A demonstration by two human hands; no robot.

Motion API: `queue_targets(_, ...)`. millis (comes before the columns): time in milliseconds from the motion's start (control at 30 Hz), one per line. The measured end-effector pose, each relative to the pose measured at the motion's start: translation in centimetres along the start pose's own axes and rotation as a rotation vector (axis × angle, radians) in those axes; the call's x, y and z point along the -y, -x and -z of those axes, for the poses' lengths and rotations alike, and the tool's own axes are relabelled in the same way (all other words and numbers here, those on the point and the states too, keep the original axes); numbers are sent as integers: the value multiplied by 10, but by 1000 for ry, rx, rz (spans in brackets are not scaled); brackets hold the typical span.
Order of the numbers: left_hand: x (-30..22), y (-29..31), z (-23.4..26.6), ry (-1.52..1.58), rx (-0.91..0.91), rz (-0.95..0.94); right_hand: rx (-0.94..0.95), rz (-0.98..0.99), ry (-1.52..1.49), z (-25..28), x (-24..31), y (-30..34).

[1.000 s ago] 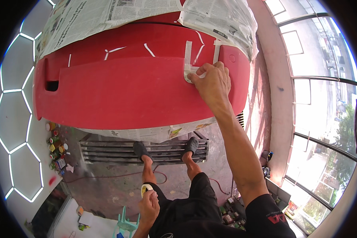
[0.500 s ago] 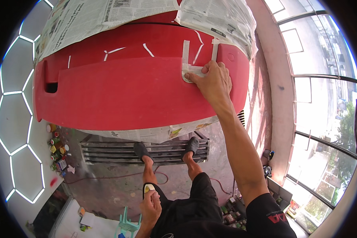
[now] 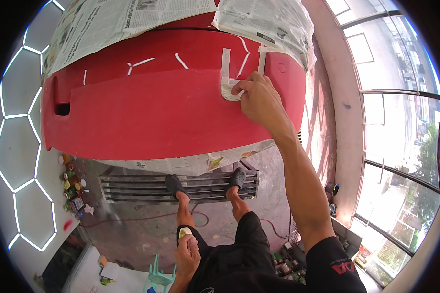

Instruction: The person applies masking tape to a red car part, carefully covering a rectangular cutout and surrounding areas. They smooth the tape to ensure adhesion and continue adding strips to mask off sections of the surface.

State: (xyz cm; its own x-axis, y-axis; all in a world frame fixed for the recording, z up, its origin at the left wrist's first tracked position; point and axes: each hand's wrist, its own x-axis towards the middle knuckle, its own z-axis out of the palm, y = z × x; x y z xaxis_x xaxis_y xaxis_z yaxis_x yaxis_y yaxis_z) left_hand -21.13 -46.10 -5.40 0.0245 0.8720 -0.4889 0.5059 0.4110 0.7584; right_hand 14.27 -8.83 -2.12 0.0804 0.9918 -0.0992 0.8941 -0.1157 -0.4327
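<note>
At the R end of the red car body panel [image 3: 146, 112], the R hand [image 3: 264, 102] is at the lower masking-tape band [image 3: 228, 90], below 2 upright tape strips [image 3: 226, 63]. Prob. a press-down/smoothing step; next move calls for even pressure along the edge w/o wrinkling. R fingers half-curled, index on the band; can't tell if they pinch an edge. L hand [image 3: 187, 256], low in front of the L leg, is wrapped round 1 tape roll [image 3: 185, 232].

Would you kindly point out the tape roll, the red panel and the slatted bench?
Tape roll [image 3: 184, 231]: head view, exposed upper part.
Red panel [image 3: 154, 115]: head view, broad middle.
Slatted bench [image 3: 204, 190]: head view, central slats.
</note>
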Motion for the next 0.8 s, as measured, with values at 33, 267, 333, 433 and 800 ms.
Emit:
queue_targets(33,0,0,0,-2,3,-1,15,27,39,1,2,4)
queue_targets(267,3,2,0,-5,11,-5,21,95,95,1,6,10)
queue_targets(333,6,2,-1,-6,9,-2,10,95,57,1,7,9)
queue_targets(433,5,2,-1,-11,8,-2,-1,105,47,-3,9,10)
queue_targets(800,-59,-45,-9,347,59,-127,459,176,-388,43,46,153)
